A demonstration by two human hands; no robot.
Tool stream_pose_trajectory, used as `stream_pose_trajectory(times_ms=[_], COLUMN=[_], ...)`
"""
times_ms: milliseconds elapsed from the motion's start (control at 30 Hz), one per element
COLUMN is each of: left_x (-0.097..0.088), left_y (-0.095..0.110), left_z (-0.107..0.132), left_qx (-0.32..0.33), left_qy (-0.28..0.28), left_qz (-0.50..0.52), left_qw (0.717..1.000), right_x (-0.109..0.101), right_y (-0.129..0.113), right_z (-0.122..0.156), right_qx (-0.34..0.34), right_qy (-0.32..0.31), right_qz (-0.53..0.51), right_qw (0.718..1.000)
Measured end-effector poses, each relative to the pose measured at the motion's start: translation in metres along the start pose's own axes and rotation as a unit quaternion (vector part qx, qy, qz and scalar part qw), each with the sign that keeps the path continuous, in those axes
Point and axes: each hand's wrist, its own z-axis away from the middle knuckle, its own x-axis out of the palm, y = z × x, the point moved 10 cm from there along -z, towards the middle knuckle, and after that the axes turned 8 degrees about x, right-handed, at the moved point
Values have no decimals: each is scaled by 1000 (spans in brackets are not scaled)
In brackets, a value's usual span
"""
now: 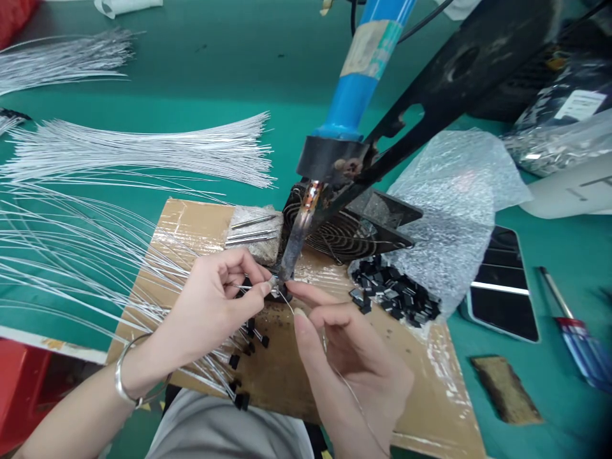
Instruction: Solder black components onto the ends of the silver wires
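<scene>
Pinched between the thumb and fingers of my left hand is a thin white wire, its end at a small metal piece under the soldering iron tip. My right hand is closed on a thin strand of solder wire, which runs up to that same spot. The blue-handled soldering iron is held pointing down by a black metal bracket. Fingertips partly hide the joint. Finished-looking wires with small black connectors lie below my left wrist.
Brown cardboard covers the work area. A white wire bundle lies left. Behind the tip are a block with metal rods and a fan. Black parts, bubble wrap, a phone and a screwdriver lie right.
</scene>
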Motion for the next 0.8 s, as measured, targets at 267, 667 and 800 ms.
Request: stream_pose_trajectory(times_ms=[267,667,800], left_x=[0,0,-1], left_y=[0,-3,-3], left_z=[1,0,0], left_qx=[-4,8,8], left_qy=[-1,-2,0], left_qz=[0,-10,-14], left_qw=[1000,1000,1000], right_x=[0,0,0], right_y=[-2,0,2], right_z=[1,1,1], right_qx=[-5,-9,-6], right_qy=[10,6,2], right_qz=[-6,3,3], right_qw=[1000,1000,1000])
